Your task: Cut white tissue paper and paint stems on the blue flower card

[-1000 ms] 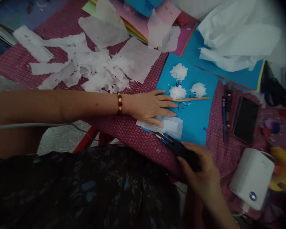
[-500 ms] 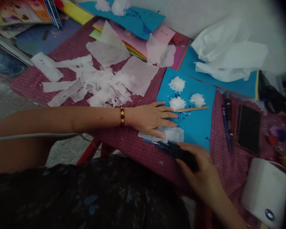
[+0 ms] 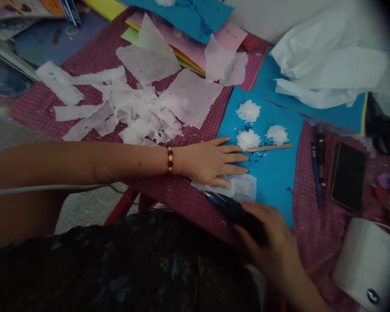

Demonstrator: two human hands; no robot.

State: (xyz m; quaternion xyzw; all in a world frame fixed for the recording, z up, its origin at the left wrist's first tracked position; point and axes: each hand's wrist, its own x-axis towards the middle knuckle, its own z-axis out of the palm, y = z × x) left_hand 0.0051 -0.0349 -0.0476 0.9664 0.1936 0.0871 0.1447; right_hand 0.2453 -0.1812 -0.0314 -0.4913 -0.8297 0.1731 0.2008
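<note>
My left hand (image 3: 212, 162) lies flat with fingers stretched out on the left edge of a blue paper sheet (image 3: 273, 169), pressing a small piece of white tissue (image 3: 242, 187). My right hand (image 3: 273, 240) is closed around a dark pair of scissors (image 3: 232, 208), whose blades point left along the tissue's lower edge. On the blue sheet sit three white tissue flowers (image 3: 248, 139), and a wooden stick (image 3: 269, 147) lies beside them.
Torn white tissue scraps (image 3: 133, 108) cover the red checked tablecloth (image 3: 94, 56). Coloured paper sheets (image 3: 185, 39) and crumpled white tissue (image 3: 328, 65) lie at the back. Pens (image 3: 316, 169), a dark phone (image 3: 347, 175) and a white box (image 3: 365, 260) are on the right.
The view has shifted slightly. My right hand has slid the scissors a little along the tissue's lower edge; my left hand stays flat on the sheet.
</note>
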